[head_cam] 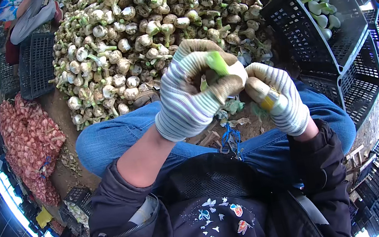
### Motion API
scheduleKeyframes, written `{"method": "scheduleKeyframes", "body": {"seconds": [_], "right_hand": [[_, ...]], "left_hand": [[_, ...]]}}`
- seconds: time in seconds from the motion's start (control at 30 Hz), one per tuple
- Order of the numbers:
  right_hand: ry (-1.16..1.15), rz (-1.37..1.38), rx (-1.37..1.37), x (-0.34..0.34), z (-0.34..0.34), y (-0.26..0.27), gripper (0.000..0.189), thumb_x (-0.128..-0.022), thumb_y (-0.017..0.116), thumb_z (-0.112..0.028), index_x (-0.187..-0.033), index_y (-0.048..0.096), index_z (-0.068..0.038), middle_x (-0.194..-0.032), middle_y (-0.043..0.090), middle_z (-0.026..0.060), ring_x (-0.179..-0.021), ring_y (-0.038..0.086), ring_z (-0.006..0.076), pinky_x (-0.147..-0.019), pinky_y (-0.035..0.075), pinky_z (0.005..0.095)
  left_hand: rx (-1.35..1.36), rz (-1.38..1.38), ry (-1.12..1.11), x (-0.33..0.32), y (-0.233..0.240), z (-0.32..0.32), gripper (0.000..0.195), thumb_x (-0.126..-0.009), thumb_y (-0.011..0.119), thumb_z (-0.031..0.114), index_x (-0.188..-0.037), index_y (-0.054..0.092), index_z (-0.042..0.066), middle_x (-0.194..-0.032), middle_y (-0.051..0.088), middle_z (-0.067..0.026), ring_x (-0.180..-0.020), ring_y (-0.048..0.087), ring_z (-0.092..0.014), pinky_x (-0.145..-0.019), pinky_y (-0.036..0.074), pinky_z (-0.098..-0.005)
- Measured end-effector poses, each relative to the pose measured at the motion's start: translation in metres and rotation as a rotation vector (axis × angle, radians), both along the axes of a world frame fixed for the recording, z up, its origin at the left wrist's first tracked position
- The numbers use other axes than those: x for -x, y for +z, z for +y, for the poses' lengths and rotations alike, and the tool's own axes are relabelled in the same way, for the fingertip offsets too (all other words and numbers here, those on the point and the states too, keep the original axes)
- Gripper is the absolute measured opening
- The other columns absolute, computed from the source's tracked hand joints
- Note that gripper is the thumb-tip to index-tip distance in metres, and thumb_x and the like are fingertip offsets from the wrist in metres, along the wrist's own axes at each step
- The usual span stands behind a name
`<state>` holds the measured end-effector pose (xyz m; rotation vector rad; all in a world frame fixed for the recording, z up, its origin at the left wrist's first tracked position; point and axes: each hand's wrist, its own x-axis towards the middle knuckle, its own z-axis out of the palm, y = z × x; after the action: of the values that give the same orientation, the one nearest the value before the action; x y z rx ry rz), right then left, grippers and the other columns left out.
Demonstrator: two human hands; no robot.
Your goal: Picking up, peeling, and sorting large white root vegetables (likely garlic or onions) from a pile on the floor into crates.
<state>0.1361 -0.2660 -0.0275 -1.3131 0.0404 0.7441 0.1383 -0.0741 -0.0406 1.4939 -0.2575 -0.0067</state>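
Note:
My left hand [194,88], in a striped knit glove with brown-coated fingers, grips a garlic bulb [238,73]. The bulb's cut green stem [217,63] points up and left between thumb and fingers. My right hand [273,95], gloved alike, pinches the bulb's right end between thumb and forefinger. A yellow band or piece [269,101] shows at the right thumb; whether it is tape or part of a tool cannot be told. Beyond my hands spreads a big heap of dirt-marked garlic bulbs [122,55] with short stems.
At right, a tilted black plastic crate [352,33] holds several clean white bulbs [321,9], above another crate [363,90]. A full red mesh sack [29,141] lies left. More crates [38,63] stand near another person's leg [34,24]. Blue twine [230,136] lies between my legs.

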Motion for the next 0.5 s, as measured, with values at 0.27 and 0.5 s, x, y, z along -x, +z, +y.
{"method": "scheduleKeyframes", "body": {"seconds": [0.27,0.5], "right_hand": [[0.002,-0.143,0.099,-0.0010,-0.0021,0.0016,0.035,-0.091,0.055,-0.035,-0.093,0.060,0.000,-0.074,0.058,0.0008,-0.068,0.050,0.0064,-0.063,0.043,0.0229],[0.027,-0.124,0.161,0.0007,-0.0006,-0.0062,0.040,-0.086,0.065,-0.039,-0.089,0.062,0.000,-0.073,0.059,0.0007,-0.070,0.052,0.0058,-0.062,0.043,0.0232]], "left_hand": [[-0.075,-0.078,0.014,0.0003,-0.0016,-0.0006,0.025,-0.073,0.077,0.003,-0.095,0.067,0.001,-0.102,0.056,-0.0083,-0.091,0.058,-0.016,-0.079,0.050,-0.0282],[0.072,0.022,-0.004,0.0018,0.0023,-0.0027,0.025,-0.075,0.075,0.001,-0.098,0.065,-0.001,-0.104,0.056,-0.0072,-0.092,0.058,-0.014,-0.081,0.051,-0.0281]]}}
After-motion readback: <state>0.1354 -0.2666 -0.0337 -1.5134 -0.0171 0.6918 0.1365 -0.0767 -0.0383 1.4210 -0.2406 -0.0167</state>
